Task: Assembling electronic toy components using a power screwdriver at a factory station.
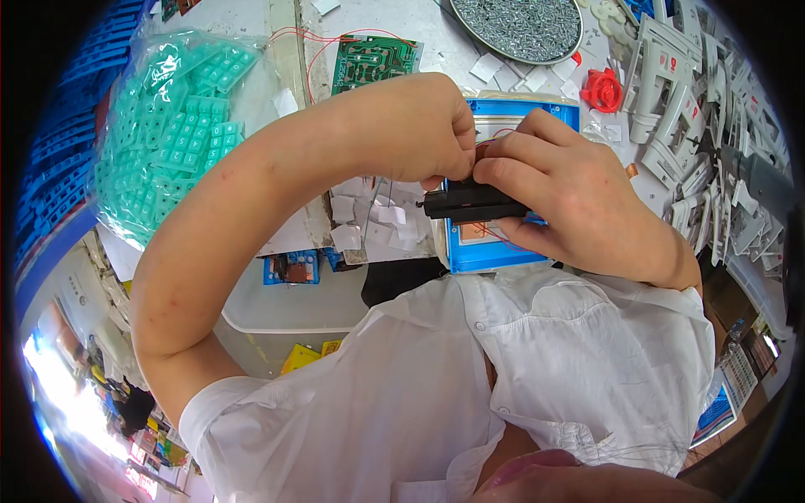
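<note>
Over a blue plastic casing (457,254) with thin red wires in it, my two hands meet. My right hand (574,189) is closed around a long black plastic part (471,204), thumb below and fingers above. My left hand (428,126) reaches across from the left, its fingers curled in a pinch at the upper edge of that black part. Whatever is between those fingertips is hidden. Beyond the left wrist lies a green circuit board (375,63), with red wires running off it.
Green keypads in a clear bag (180,134) lie at the left. A round dish of small screws (520,25) stands at the back, near a red plastic ring (602,90). White plastic parts (662,84) pile up at the right. Paper pieces (390,214) lie beside the casing.
</note>
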A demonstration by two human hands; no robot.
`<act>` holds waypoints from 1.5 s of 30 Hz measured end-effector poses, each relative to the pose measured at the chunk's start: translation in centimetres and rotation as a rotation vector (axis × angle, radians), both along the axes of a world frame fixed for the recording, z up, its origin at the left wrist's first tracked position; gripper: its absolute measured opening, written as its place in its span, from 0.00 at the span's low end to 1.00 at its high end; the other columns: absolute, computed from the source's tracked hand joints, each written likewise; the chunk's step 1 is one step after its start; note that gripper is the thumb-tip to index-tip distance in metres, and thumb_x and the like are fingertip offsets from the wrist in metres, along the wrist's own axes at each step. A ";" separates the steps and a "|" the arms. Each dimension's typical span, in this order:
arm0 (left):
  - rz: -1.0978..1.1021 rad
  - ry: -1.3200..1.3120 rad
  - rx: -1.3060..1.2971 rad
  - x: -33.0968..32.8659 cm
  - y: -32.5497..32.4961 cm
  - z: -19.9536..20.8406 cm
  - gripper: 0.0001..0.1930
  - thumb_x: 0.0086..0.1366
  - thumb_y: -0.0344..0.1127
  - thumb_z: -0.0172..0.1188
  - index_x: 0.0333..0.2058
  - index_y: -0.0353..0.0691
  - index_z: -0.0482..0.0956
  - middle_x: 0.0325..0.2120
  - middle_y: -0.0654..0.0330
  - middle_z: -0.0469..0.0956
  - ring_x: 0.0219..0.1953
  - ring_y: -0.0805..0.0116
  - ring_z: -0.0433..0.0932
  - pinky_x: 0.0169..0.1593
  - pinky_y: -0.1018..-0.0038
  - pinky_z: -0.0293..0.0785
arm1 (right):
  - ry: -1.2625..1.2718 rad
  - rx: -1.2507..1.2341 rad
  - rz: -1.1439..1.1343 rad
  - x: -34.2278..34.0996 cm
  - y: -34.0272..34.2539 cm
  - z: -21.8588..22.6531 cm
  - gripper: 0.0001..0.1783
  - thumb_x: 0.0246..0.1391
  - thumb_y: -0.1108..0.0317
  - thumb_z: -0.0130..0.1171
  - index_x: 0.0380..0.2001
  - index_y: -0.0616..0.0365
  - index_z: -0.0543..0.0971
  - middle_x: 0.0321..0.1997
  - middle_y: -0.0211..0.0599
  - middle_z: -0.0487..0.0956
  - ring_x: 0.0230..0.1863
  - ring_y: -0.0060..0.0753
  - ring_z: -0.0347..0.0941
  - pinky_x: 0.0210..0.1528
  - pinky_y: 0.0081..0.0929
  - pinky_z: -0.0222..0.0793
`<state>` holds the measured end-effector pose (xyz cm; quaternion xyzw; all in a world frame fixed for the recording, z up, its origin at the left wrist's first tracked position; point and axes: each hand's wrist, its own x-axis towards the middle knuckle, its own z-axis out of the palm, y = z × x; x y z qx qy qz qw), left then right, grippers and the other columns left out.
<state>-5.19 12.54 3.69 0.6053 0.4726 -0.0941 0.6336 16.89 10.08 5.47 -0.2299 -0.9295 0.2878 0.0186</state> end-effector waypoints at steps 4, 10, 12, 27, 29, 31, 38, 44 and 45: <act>-0.007 -0.020 0.008 -0.2 -0.1 -0.2 0.07 0.62 0.34 0.67 0.29 0.37 0.85 0.16 0.64 0.79 0.19 0.80 0.74 0.26 0.77 0.67 | 0.016 -0.014 -0.002 0.1 0.0 -0.1 0.28 0.37 0.67 0.74 0.46 0.57 0.78 0.47 0.35 0.79 0.47 0.44 0.75 0.44 0.35 0.78; -0.015 -0.056 0.071 -0.1 -0.5 -0.2 0.05 0.62 0.31 0.64 0.30 0.36 0.84 0.15 0.64 0.78 0.19 0.79 0.73 0.25 0.76 0.66 | 0.021 -0.015 -0.003 0.1 -0.3 -0.2 0.27 0.41 0.64 0.74 0.47 0.56 0.78 0.43 0.33 0.78 0.47 0.42 0.73 0.42 0.35 0.77; 0.002 -0.048 0.078 -0.1 -0.7 -0.2 0.05 0.62 0.31 0.64 0.30 0.36 0.85 0.15 0.63 0.78 0.18 0.78 0.73 0.25 0.76 0.66 | 0.005 -0.009 0.018 -0.1 -0.3 -0.1 0.28 0.41 0.64 0.74 0.48 0.56 0.78 0.44 0.33 0.78 0.48 0.42 0.73 0.42 0.35 0.77; 0.022 -0.203 0.589 0.1 -3.8 -1.7 0.09 0.61 0.32 0.64 0.32 0.30 0.85 0.20 0.48 0.79 0.20 0.57 0.77 0.30 0.65 0.72 | 0.165 0.038 -0.087 1.5 -1.6 -1.4 0.33 0.45 0.59 0.73 0.54 0.54 0.74 0.49 0.33 0.81 0.49 0.41 0.77 0.38 0.32 0.78; 0.063 -0.221 0.570 0.1 -4.2 -1.8 0.09 0.62 0.32 0.63 0.31 0.30 0.85 0.20 0.48 0.80 0.21 0.58 0.77 0.30 0.66 0.72 | 0.167 0.032 -0.095 1.8 -2.0 -1.4 0.34 0.43 0.61 0.73 0.54 0.54 0.74 0.50 0.32 0.81 0.48 0.41 0.77 0.37 0.32 0.79; 0.119 -0.250 0.544 0.1 -4.5 -1.9 0.09 0.62 0.32 0.63 0.32 0.30 0.85 0.19 0.49 0.79 0.21 0.61 0.77 0.30 0.67 0.72 | 0.221 0.069 -0.120 2.0 -2.4 -1.9 0.34 0.40 0.63 0.74 0.53 0.54 0.75 0.49 0.32 0.81 0.47 0.42 0.77 0.36 0.32 0.79; 0.168 -0.221 0.351 0.1 -4.6 -1.2 0.08 0.65 0.30 0.62 0.37 0.29 0.84 0.22 0.59 0.81 0.23 0.77 0.73 0.29 0.74 0.70 | 0.311 0.098 -0.214 2.9 -3.8 -3.3 0.33 0.37 0.68 0.74 0.52 0.54 0.77 0.47 0.31 0.82 0.45 0.42 0.77 0.37 0.32 0.79; -0.001 -0.251 0.471 -0.4 -3.8 -0.5 0.07 0.63 0.28 0.64 0.38 0.31 0.84 0.24 0.55 0.82 0.24 0.70 0.78 0.31 0.72 0.73 | 0.330 0.119 -0.202 3.1 -3.8 -3.6 0.32 0.39 0.65 0.74 0.51 0.54 0.77 0.47 0.32 0.81 0.45 0.42 0.76 0.39 0.33 0.78; -0.013 -0.283 0.543 -0.5 -4.0 -1.1 0.07 0.63 0.28 0.65 0.38 0.32 0.85 0.24 0.54 0.83 0.24 0.66 0.79 0.31 0.70 0.74 | 0.329 0.121 -0.200 3.1 -3.7 -3.5 0.31 0.39 0.64 0.74 0.50 0.54 0.77 0.47 0.32 0.81 0.45 0.42 0.76 0.40 0.33 0.78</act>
